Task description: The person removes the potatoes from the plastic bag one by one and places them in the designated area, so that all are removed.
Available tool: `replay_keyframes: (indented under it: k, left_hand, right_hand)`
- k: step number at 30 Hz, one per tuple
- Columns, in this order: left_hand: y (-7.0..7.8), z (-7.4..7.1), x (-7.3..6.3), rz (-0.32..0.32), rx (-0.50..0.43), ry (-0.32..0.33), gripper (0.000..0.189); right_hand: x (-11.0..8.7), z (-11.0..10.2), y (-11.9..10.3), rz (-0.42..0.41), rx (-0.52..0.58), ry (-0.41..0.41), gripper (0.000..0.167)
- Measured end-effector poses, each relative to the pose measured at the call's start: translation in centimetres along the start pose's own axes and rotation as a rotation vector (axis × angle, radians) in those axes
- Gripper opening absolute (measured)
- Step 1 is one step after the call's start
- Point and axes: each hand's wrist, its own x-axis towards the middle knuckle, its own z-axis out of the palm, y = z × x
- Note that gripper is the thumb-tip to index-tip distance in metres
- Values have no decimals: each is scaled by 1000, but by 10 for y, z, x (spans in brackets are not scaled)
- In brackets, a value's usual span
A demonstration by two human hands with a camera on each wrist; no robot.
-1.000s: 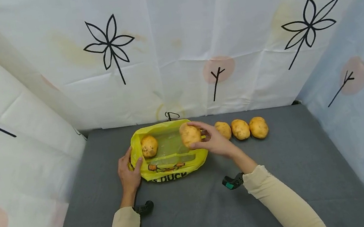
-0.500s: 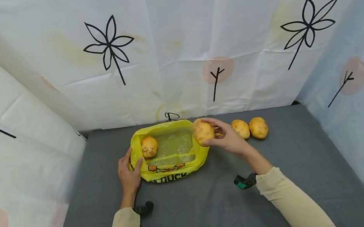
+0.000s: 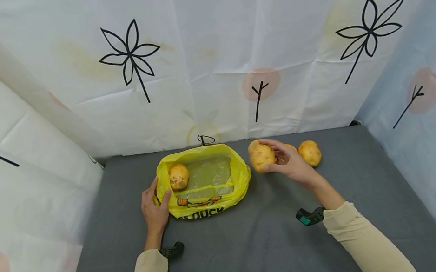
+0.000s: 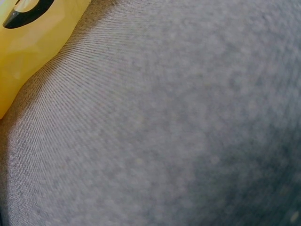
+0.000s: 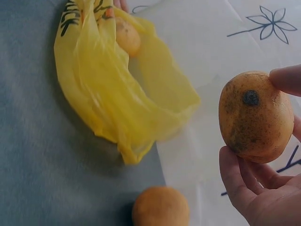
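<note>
A yellow plastic bag [image 3: 242, 184] lies with its mouth spread, dark lettering on its near side. Inside, at its left, rests a potato [image 3: 179, 176]. My left hand [image 3: 156, 213] holds the bag's left rim, thumb over the edge; the left wrist view shows only a corner of the bag [image 4: 33, 42] and grey cloth. Just right of the bag, my right hand [image 3: 293, 167] grips a potato [image 3: 261, 156] between thumb and fingers. A dark spot marks this potato [image 5: 254, 117] in the right wrist view.
To the right lies another potato [image 3: 310, 153], with one more potato [image 3: 291, 147] mostly hidden behind my right hand. The right wrist view shows a potato [image 5: 161, 207] on the grey cloth [image 3: 227, 256]. A patterned white curtain [image 3: 207, 62] stands behind.
My right hand has carried its potato from over the bag's right side to just right of the bag, covering part of the potato row. My left hand and the bag stay nearly still.
</note>
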Motion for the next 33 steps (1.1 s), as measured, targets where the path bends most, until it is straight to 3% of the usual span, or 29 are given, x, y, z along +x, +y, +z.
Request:
replay_keyframes:
  k: [9, 16, 33]
  left_hand:
    - [-1, 0, -1, -1, 0, 3, 59]
    - [-1, 1, 0, 11, -1, 10, 59]
    - [-1, 1, -1, 20, -13, 11, 59]
  right_hand:
    - [-10, -21, 9, 38, -57, 61, 70]
    - [-20, -39, 14, 63, -38, 98, 69]
    - [-45, -71, 37, 0, -22, 173, 67]
